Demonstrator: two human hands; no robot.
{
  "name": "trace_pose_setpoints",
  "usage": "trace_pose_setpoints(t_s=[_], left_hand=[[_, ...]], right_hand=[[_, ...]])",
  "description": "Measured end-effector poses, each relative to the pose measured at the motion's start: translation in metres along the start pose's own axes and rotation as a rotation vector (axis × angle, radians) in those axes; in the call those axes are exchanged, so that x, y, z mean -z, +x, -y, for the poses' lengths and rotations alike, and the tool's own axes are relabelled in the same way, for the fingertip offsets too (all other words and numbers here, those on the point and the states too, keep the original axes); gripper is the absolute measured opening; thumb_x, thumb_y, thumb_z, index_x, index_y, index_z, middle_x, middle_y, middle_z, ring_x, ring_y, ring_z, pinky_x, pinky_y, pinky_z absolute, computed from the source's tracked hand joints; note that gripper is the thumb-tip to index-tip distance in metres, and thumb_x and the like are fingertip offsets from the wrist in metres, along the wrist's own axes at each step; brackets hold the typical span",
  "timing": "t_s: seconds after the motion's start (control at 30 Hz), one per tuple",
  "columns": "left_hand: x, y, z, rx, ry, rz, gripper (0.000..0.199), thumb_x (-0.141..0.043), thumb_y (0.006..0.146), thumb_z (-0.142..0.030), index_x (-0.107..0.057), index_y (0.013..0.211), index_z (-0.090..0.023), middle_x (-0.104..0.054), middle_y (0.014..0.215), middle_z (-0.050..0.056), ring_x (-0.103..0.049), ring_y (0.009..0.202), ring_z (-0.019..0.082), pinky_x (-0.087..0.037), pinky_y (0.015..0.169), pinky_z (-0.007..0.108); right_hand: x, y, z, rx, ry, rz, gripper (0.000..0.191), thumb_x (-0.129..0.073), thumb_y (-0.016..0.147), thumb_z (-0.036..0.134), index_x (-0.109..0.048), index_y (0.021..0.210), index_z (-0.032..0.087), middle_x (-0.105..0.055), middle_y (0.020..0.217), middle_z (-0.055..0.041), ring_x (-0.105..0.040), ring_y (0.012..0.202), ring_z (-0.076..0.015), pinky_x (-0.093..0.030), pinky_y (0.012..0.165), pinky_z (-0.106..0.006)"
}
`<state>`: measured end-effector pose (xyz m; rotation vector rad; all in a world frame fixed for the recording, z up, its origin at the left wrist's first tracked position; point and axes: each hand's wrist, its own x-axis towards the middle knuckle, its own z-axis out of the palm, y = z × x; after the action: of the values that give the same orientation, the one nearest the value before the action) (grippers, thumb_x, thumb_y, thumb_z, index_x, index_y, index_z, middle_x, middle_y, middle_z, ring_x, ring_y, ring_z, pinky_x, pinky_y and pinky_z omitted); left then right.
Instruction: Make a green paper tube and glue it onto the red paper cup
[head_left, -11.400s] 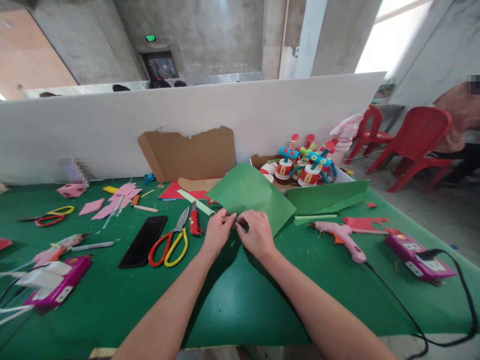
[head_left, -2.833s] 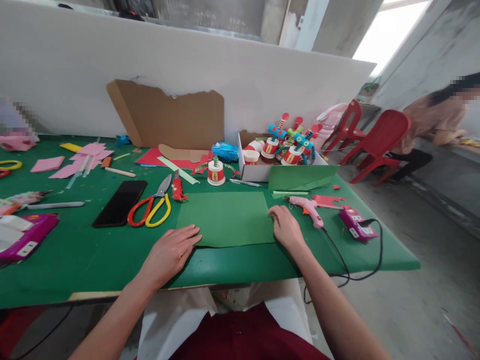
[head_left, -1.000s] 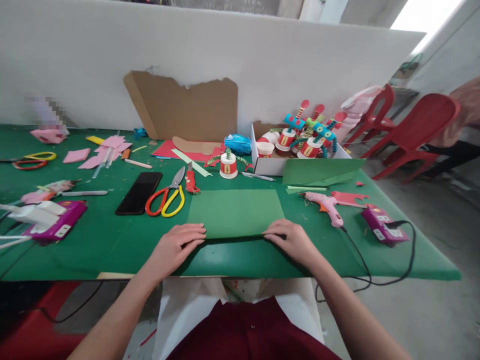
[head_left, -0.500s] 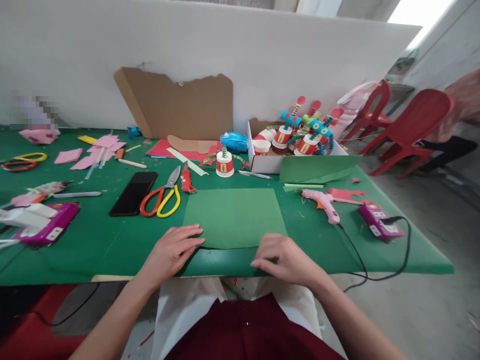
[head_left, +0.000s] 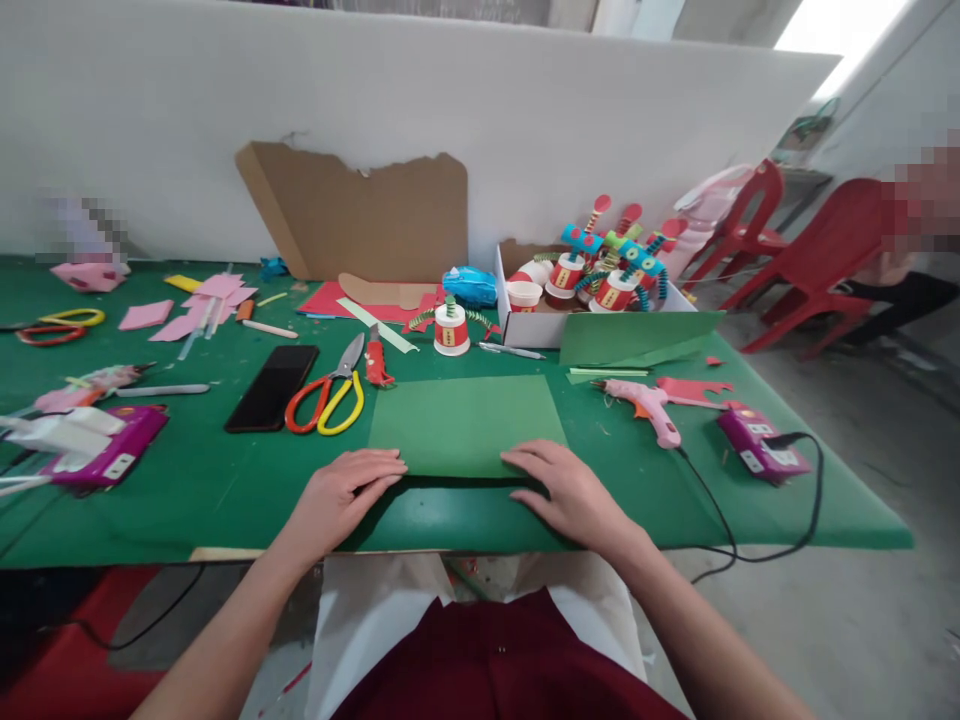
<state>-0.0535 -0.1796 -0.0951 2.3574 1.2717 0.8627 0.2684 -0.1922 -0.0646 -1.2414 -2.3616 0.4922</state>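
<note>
A sheet of green paper (head_left: pixel 465 425) lies in front of me on the green-covered table, its near edge a little raised with a dark shadow beneath. My left hand (head_left: pixel 349 495) holds the near left corner, fingers on top and thumb close below. At the near right corner, my right hand (head_left: pixel 566 490) has its fingers over the edge and its thumb lower down. Beyond the sheet's left side lie scissors (head_left: pixel 328 390) with red and yellow handles and a red utility knife (head_left: pixel 376 360). A red paper-cup figure (head_left: pixel 451 330) with folded green paper arms stands behind the sheet.
A white box (head_left: pixel 532 328) at the back right holds several cup figures. To the right are a pink glue gun (head_left: pixel 646 405) and a purple power strip (head_left: pixel 761 445) with a cable. A black phone (head_left: pixel 271 388) and pink paper pieces (head_left: pixel 217 290) lie leftward.
My right hand has moved up and forward onto the paper's near edge, its fingers straightening. The near edge has shifted away from me and risen slightly. My left hand stays at its corner.
</note>
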Motion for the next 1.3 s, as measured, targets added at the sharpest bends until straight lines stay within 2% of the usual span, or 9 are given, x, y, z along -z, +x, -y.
trace_pose_setpoints(t_s=[0.1, 0.2, 0.33, 0.47, 0.63, 0.93, 1.13, 1.23, 1.3], left_hand=[[0.001, 0.001, 0.001, 0.047, -0.062, 0.022, 0.025, -0.051, 0.091, -0.037, -0.074, 0.092, -0.025, -0.075, 0.1, 0.003, -0.067, 0.101, 0.019, -0.053, 0.091, 0.035], [0.003, 0.002, 0.001, 0.125, -0.094, 0.019, 0.026, -0.053, 0.089, -0.041, -0.073, 0.088, -0.024, -0.074, 0.102, 0.004, -0.066, 0.103, 0.02, -0.052, 0.093, 0.036], [0.005, 0.005, -0.001, 0.269, -0.077, 0.001, 0.031, -0.055, 0.085, -0.049, -0.072, 0.078, -0.024, -0.073, 0.096, 0.004, -0.064, 0.096, 0.02, -0.051, 0.088, 0.034], [0.005, 0.009, -0.003, 0.426, -0.035, -0.031, 0.036, -0.054, 0.08, -0.056, -0.068, 0.076, -0.023, -0.068, 0.084, 0.003, -0.062, 0.08, 0.018, -0.049, 0.074, 0.028], [0.004, 0.015, -0.002, 0.523, 0.044, -0.046, 0.037, -0.054, 0.075, -0.058, -0.062, 0.07, -0.022, -0.064, 0.076, 0.0, -0.057, 0.068, 0.016, -0.043, 0.064, 0.025], [0.003, 0.034, -0.009, 0.613, 0.091, -0.013, 0.032, -0.053, 0.073, -0.054, -0.058, 0.071, -0.023, -0.048, 0.051, -0.007, -0.041, 0.048, 0.013, -0.034, 0.053, 0.024], [0.009, 0.021, -0.009, 0.551, 0.023, 0.041, 0.031, -0.054, 0.075, -0.054, -0.059, 0.075, -0.023, -0.06, 0.066, -0.004, -0.053, 0.06, 0.014, -0.041, 0.06, 0.024], [0.015, 0.01, -0.004, 0.5, -0.053, 0.102, 0.032, -0.059, 0.073, -0.055, -0.063, 0.081, -0.024, -0.067, 0.08, -0.002, -0.059, 0.074, 0.016, -0.045, 0.067, 0.024], [0.017, 0.006, -0.001, 0.49, -0.059, 0.099, 0.034, -0.058, 0.073, -0.057, -0.063, 0.075, -0.023, -0.066, 0.079, -0.001, -0.059, 0.073, 0.017, -0.045, 0.068, 0.024]], right_hand=[[0.001, -0.002, -0.018, -0.045, 0.033, -0.059, 0.021, -0.053, 0.09, 0.02, -0.07, 0.101, 0.021, -0.071, 0.103, -0.0081, -0.064, 0.097, -0.0214, -0.051, 0.089, -0.038], [0.002, -0.004, -0.031, -0.141, 0.166, -0.126, 0.015, -0.057, 0.087, 0.025, -0.072, 0.086, 0.023, -0.074, 0.086, -0.0037, -0.067, 0.085, -0.0193, -0.052, 0.081, -0.033], [0.003, 0.0, -0.032, -0.338, 0.229, -0.182, 0.015, -0.058, 0.084, 0.029, -0.071, 0.08, 0.023, -0.074, 0.083, -0.0009, -0.068, 0.078, -0.0184, -0.052, 0.076, -0.029], [0.001, 0.009, -0.027, -0.412, 0.19, -0.195, 0.015, -0.057, 0.083, 0.031, -0.068, 0.077, 0.023, -0.073, 0.079, 0.001, -0.068, 0.075, -0.0185, -0.049, 0.071, -0.027], [0.001, 0.012, -0.026, -0.476, 0.114, -0.181, 0.013, -0.06, 0.082, 0.034, -0.065, 0.076, 0.024, -0.072, 0.077, 0.0013, -0.067, 0.072, -0.0186, -0.046, 0.068, -0.027], [0.0, 0.017, -0.03, -0.552, 0.033, -0.157, 0.014, -0.06, 0.082, 0.037, -0.064, 0.078, 0.025, -0.073, 0.082, -0.001, -0.067, 0.077, -0.0214, -0.046, 0.072, -0.03], [0.015, 0.005, -0.028, -0.396, 0.172, -0.081, 0.016, -0.053, 0.082, 0.033, -0.062, 0.078, 0.022, -0.07, 0.078, -0.0009, -0.065, 0.074, -0.0191, -0.048, 0.072, -0.028], [0.017, -0.002, -0.025, -0.387, 0.216, -0.121, 0.018, -0.051, 0.084, 0.035, -0.063, 0.078, 0.022, -0.071, 0.079, -0.0006, -0.065, 0.076, -0.0193, -0.049, 0.073, -0.028], [0.014, -0.002, -0.026, -0.401, 0.21, -0.147, 0.02, -0.051, 0.085, 0.036, -0.064, 0.079, 0.023, -0.071, 0.08, -0.0009, -0.065, 0.077, -0.0199, -0.049, 0.072, -0.028]])
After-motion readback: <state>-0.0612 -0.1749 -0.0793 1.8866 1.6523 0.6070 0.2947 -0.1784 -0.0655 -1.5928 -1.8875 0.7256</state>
